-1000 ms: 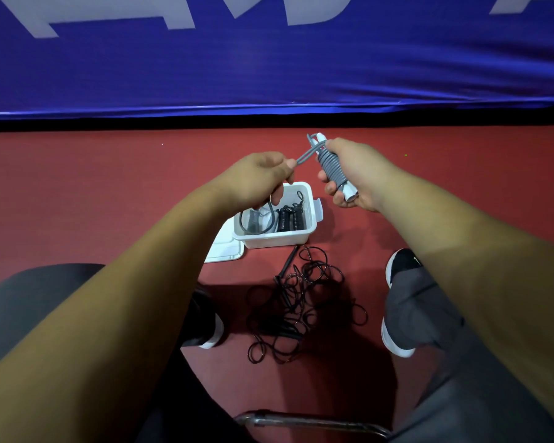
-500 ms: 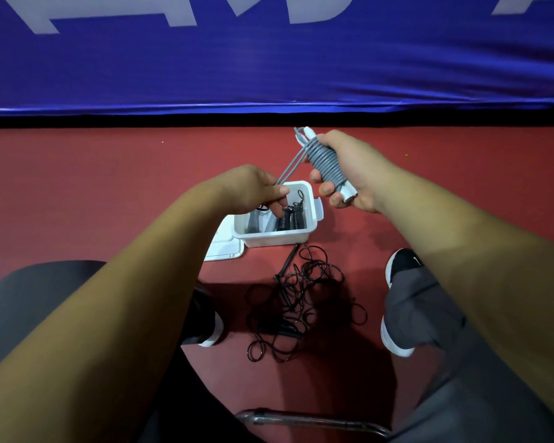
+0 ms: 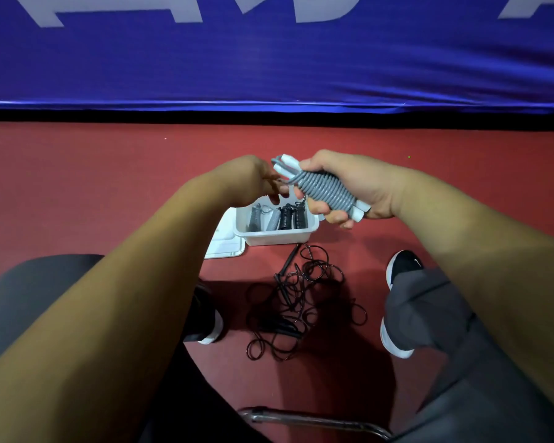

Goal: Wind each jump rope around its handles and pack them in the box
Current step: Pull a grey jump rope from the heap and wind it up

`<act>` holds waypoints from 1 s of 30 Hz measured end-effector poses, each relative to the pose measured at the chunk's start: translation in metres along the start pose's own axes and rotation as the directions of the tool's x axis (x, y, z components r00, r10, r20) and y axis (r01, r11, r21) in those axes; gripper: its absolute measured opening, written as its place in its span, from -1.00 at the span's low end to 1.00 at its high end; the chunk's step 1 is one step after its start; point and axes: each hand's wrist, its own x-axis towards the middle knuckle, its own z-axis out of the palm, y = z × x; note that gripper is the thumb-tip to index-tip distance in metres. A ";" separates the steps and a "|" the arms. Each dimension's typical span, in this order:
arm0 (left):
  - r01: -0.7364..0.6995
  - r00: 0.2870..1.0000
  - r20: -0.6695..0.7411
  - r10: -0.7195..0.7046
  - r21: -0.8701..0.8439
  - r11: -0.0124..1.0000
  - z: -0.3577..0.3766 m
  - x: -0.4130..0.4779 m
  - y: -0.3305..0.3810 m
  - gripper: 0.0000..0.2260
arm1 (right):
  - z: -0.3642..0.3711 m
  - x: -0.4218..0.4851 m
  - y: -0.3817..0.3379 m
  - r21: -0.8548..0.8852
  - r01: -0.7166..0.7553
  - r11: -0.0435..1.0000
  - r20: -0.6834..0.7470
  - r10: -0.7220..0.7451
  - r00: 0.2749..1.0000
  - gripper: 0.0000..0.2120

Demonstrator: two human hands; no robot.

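The white box (image 3: 277, 233) sits open on the floor (image 3: 109, 187) between the feet, within reach, four wound ropes inside; a black rope (image 3: 296, 302) lies tangled just before it, unwound. The right hand (image 3: 349, 187) has its grip clamped on the grey rope (image 3: 325, 191) so the coils stay tight; the left hand (image 3: 253, 180) pinches at its loose end, probably to tuck it.

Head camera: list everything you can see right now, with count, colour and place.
Wound jump rope: one, grey cord on white handles, held in the right hand's grip.
Box: one, white, on the floor beneath the hands.
Packed ropes: about four bundles, two grey and two black, inside the box.
Lid: one, white, flat on the floor left of the box.
Loose rope: black tangle, count unclear, on the floor between the shoes.
Floor: red.
Banner: blue with white lettering, behind.
Chair frame: metal, bottom edge.
Shoes: two, black with white soles.
Left hand: at the rope's end.
Right hand: gripping the bundle.
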 end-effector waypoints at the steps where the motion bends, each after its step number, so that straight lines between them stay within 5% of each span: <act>1: -0.018 0.999 -0.030 0.019 0.037 0.999 -0.002 -0.001 0.001 -0.83 | 0.001 0.000 0.001 -0.016 -0.003 1.000 0.032 0.004 0.999 -0.59; 5: -0.094 0.994 -0.054 0.095 0.028 0.995 -0.007 -0.001 0.004 -0.79 | 0.005 -0.001 0.004 -0.112 -0.066 0.992 0.114 0.079 0.990 -0.56; 11: -0.201 0.975 -0.100 0.197 -0.034 0.979 -0.008 -0.001 0.017 -0.86 | 0.009 0.003 0.007 -0.416 -0.175 0.893 0.020 0.201 0.979 -0.59; 18: -0.230 0.944 -0.233 0.234 0.045 0.972 -0.009 -0.005 0.027 -0.84 | -0.001 0.021 0.016 -0.435 -0.147 0.888 -0.164 0.083 0.983 -0.73; 23: -0.231 0.930 -0.266 0.251 0.105 0.967 -0.015 -0.008 0.031 -0.89 | -0.011 0.030 0.017 -0.380 -0.123 0.917 -0.339 -0.014 0.941 -0.71; 30: -0.172 0.946 -0.259 0.195 0.110 0.979 -0.016 -0.010 0.027 -0.75 | -0.028 0.030 0.016 -0.049 0.019 0.999 -0.502 -0.041 0.864 -0.69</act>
